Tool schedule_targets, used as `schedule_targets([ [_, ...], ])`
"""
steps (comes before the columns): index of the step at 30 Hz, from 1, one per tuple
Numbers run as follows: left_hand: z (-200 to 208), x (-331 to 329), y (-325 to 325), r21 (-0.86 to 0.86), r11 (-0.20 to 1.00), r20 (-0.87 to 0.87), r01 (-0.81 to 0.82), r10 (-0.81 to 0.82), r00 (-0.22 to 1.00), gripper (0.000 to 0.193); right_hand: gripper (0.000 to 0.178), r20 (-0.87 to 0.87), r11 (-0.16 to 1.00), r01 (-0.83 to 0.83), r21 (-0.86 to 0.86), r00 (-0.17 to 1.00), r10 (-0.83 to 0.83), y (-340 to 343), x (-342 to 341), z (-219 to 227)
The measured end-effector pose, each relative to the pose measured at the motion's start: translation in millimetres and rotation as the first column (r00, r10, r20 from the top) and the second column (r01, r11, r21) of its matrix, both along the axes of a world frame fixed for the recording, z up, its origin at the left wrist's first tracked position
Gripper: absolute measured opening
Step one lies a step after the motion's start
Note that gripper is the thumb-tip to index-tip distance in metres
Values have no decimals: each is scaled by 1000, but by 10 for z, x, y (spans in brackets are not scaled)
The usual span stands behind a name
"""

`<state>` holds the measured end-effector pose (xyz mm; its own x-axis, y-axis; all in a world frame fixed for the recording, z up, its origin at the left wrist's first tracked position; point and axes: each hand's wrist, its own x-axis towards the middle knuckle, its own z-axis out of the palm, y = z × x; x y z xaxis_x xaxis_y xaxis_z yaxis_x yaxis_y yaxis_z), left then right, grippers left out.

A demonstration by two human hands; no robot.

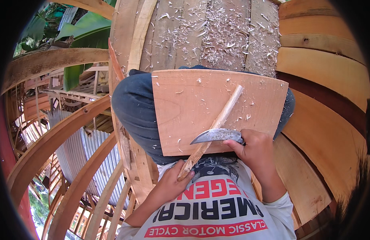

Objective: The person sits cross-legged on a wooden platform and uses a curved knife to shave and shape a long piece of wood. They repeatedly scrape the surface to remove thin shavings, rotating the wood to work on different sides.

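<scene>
Shirt (209, 193), board (181, 112) edge, knife (219, 136) across stick (225, 115)

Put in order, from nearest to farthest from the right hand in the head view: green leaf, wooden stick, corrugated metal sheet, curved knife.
1. Curved knife: held in the right hand.
2. Wooden stick: left of that hand, under the blade.
3. Corrugated metal sheet: farther left, behind the slats.
4. Green leaf: upper left.

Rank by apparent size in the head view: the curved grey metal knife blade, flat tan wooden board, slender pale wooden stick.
1. Flat tan wooden board
2. Slender pale wooden stick
3. Curved grey metal knife blade, shorter than the stick
</scene>
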<state>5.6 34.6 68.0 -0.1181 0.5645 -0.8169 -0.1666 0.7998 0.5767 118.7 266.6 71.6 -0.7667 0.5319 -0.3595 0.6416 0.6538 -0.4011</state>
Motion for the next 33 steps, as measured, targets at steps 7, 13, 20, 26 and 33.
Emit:
schedule_targets([
  [7, 31, -6, 76, 16, 1000, -3, 5, -5, 1000, 29, 59, -14, 989, -11, 144, 1000, 13, 199, -8, -8],
  [13, -8, 40, -77, 0, 1000, -45, 20, -20, 999, 29, 58, -13, 854, 502, 138, 863, -505, 1110, 257, -99],
  [20, 26, -19, 100, -71, 995, 23, 74, -73, 997, 26, 53, 12, 997, 67, -36, 998, -67, 120, 104, 161],
  [26, 65, -59, 137, -93, 994, 53, 54, -50, 997, 27, 55, 33, 1000, 1, 30, 999, -2, 210, 51, -12],
  [33, 29, -4, 122, 10, 1000, -40, 23, -22, 999, 29, 61, -23, 961, 191, 199, 981, -190, 476, 95, -165],
])
